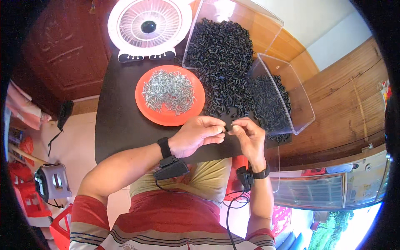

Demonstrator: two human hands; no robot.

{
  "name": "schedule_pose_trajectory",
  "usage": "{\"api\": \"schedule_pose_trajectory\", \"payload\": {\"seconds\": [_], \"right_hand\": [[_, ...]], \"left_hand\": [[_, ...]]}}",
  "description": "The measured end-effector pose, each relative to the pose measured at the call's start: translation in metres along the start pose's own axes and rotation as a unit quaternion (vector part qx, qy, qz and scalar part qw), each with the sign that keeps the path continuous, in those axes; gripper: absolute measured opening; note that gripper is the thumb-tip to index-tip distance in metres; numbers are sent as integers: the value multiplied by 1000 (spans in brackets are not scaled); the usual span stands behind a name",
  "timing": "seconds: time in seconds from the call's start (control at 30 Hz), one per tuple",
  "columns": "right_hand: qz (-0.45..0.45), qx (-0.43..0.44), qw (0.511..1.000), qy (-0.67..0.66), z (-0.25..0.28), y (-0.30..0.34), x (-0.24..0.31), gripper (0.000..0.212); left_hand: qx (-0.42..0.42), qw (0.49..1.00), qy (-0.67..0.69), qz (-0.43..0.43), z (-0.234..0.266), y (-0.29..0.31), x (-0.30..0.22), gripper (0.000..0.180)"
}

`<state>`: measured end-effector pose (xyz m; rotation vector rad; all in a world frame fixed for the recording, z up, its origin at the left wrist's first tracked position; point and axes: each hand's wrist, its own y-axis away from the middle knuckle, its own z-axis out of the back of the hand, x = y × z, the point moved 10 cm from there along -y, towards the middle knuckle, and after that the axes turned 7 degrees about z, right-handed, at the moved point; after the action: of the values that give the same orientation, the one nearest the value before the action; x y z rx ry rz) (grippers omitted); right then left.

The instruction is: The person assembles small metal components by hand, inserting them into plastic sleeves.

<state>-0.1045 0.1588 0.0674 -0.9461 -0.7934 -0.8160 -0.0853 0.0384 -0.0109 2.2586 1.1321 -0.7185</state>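
Note:
Above the table's near edge, my two hands meet fingertip to fingertip. My left hand (198, 134) is closed in a pinch, and what sits between its thumb and forefinger is too small to make out. My right hand (250, 135) pinches a small black part (228, 127), partly covered by the fingertips. Left of the hands lies a round orange-red plate (143, 109) with a heap of small silvery screws (168, 89) on it. Just beyond my fingers spreads a large pile of short black cylindrical parts (223, 71).
One clear plastic bin (262, 14) lies behind the black pile, and another clear bin (306, 106) stands at its right. A white fan (148, 27) is at the back left of the dark table (121, 129). Wood panelling (333, 112) rises on the right. Cables (229, 216) hang from my wrist devices.

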Motion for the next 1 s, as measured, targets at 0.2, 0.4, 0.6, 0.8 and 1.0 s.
{"api": "schedule_pose_trajectory", "payload": {"seconds": [0.2, 0.4, 0.6, 0.8, 1.0], "right_hand": [[3, -23, 1000, -13, 4, 14, 2, 9], [1, -34, 999, -19, 4, 19, -1, 8], [22, -29, 999, -1, 1, 21, 1, 8], [20, -37, 999, -9, 0, 23, -2, 8], [26, -49, 998, -6, 2, 26, -7, 8]], "left_hand": [[-12, 1000, -5, -2, 1, 1, 0, 27], [-23, 1000, -19, -2, 4, 1, 0, 27], [-23, 999, -31, -8, 0, 3, -2, 24], [-22, 999, -37, -9, 1, 3, 0, 21], [-21, 997, -69, -35, -1, 2, -2, 18]]}}
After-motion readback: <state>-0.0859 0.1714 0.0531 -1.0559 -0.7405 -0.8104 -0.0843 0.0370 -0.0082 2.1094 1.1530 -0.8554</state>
